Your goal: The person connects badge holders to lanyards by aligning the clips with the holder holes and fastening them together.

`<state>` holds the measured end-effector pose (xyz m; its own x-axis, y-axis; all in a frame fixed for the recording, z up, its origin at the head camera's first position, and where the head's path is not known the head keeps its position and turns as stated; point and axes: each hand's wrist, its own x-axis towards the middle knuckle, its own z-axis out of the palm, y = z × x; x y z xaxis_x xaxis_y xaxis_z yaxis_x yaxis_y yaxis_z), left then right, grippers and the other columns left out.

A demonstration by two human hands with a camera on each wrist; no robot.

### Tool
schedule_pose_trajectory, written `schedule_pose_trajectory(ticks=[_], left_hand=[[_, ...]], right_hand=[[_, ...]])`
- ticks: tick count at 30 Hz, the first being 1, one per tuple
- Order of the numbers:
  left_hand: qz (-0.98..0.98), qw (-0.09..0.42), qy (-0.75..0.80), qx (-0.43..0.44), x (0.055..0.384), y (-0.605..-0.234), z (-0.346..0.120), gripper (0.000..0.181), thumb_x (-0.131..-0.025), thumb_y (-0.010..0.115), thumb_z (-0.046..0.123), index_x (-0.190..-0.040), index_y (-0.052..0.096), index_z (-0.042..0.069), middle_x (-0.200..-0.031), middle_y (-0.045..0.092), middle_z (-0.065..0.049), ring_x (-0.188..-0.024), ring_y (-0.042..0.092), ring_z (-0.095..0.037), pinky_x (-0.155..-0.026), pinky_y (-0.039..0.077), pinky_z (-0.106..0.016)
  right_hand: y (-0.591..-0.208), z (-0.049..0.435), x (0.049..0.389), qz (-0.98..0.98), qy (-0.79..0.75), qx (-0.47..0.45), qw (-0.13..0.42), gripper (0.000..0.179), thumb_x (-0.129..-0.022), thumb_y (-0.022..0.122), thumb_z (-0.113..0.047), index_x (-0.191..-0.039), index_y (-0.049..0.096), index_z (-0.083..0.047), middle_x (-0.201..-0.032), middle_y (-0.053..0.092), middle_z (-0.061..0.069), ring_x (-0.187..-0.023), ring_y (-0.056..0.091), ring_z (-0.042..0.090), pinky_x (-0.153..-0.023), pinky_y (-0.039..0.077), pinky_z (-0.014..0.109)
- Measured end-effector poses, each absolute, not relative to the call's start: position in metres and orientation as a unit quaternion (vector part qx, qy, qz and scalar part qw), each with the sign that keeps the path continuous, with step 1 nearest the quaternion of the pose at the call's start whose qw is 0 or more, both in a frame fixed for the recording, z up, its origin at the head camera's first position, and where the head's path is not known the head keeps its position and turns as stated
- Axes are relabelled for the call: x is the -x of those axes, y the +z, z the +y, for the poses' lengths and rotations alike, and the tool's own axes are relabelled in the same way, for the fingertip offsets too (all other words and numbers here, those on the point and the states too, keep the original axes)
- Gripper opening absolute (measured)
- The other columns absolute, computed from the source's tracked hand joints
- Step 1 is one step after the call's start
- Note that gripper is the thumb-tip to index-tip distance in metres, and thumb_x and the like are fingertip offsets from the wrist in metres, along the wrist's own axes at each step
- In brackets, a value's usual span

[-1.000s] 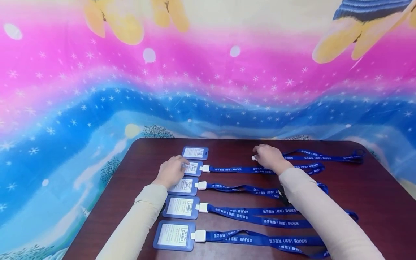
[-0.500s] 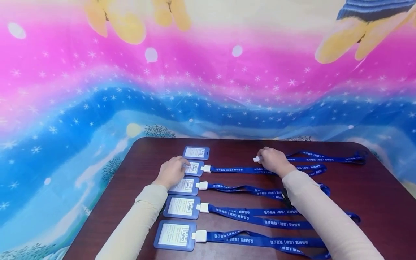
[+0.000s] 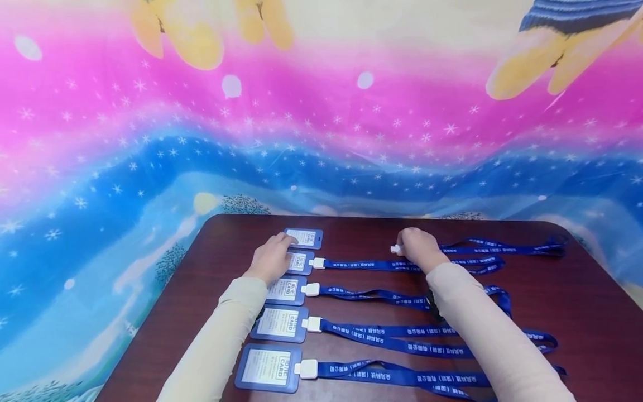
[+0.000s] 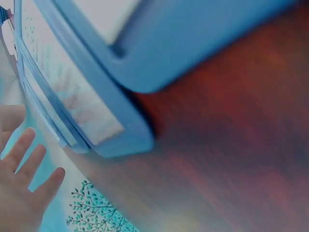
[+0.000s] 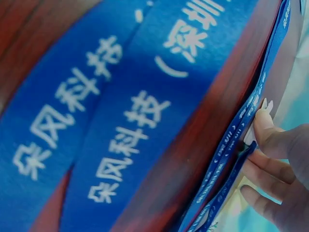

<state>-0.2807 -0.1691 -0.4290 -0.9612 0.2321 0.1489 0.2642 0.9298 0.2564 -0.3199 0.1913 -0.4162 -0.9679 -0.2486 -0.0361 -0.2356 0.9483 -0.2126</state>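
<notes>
My left hand (image 3: 272,258) reaches over the left ends of the badge column, its fingertips at the near left edge of the farthest blue badge holder (image 3: 308,239). Whether they touch it I cannot tell. In the left wrist view the fingers of the left hand (image 4: 24,186) are extended and spread. Over at the right, my right hand (image 3: 419,247) pinches the white clip (image 3: 394,249) of the farthest blue lanyard (image 3: 494,247) between thumb and fingers. That clip lies apart from the farthest holder. The right wrist view shows the thumb (image 5: 270,133) against the clip end.
Several more badge holders (image 3: 268,367) lie in a column towards me, each joined by a white clip (image 3: 308,368) to a blue lanyard (image 3: 377,372) stretched rightward. The dark wooden table (image 3: 351,231) ends at a patterned cloth backdrop (image 3: 321,145).
My left hand has shifted slightly away from me and right, from the second holder towards the farthest one. The right hand keeps its pinch on the clip, having moved slightly right.
</notes>
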Motion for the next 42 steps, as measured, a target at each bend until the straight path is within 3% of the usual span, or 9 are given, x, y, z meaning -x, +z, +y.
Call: schedule_pose_trajectory(ticks=[13,27,34,42], left_hand=[[-0.987,0.007,-0.131,0.09,0.307,-0.426,-0.155,0.043,-0.102,0.055,0.022,-0.144,0.051,0.018,-0.146,0.046,-0.009,-0.136,0.041,-0.031,-0.1,0.044,-0.054],[-0.986,-0.004,-0.165,0.041,0.323,-0.439,-0.134,0.047,-0.103,0.053,0.02,-0.149,0.046,0.02,-0.157,0.032,-0.012,-0.145,0.026,-0.033,-0.111,0.031,-0.055],[-0.978,-0.047,-0.204,0.021,0.32,-0.433,-0.126,0.049,-0.103,0.053,0.018,-0.151,0.044,0.018,-0.157,0.032,-0.014,-0.145,0.025,-0.037,-0.112,0.026,-0.059],[-0.973,-0.043,-0.228,0.01,0.326,-0.437,-0.128,0.049,-0.101,0.055,0.017,-0.149,0.046,0.019,-0.156,0.035,-0.014,-0.143,0.027,-0.038,-0.109,0.029,-0.062]], right_hand=[[-0.408,0.186,0.321,0.988,-0.102,0.102,0.046,0.009,-0.086,0.074,-0.006,-0.094,0.071,-0.002,-0.094,0.069,0.013,-0.078,0.059,0.025,-0.075,0.054,0.046],[-0.411,0.186,0.321,0.988,-0.115,0.093,0.039,0.008,-0.085,0.075,-0.005,-0.092,0.071,-0.002,-0.094,0.068,0.012,-0.078,0.058,0.025,-0.074,0.053,0.044],[-0.417,0.187,0.319,0.988,-0.12,0.088,0.031,0.006,-0.085,0.074,-0.004,-0.09,0.07,-0.003,-0.095,0.067,0.012,-0.078,0.058,0.025,-0.075,0.053,0.044],[-0.418,0.187,0.317,0.988,-0.13,0.08,0.031,0.007,-0.087,0.074,-0.005,-0.093,0.07,-0.003,-0.097,0.066,0.013,-0.08,0.056,0.025,-0.079,0.053,0.044]])
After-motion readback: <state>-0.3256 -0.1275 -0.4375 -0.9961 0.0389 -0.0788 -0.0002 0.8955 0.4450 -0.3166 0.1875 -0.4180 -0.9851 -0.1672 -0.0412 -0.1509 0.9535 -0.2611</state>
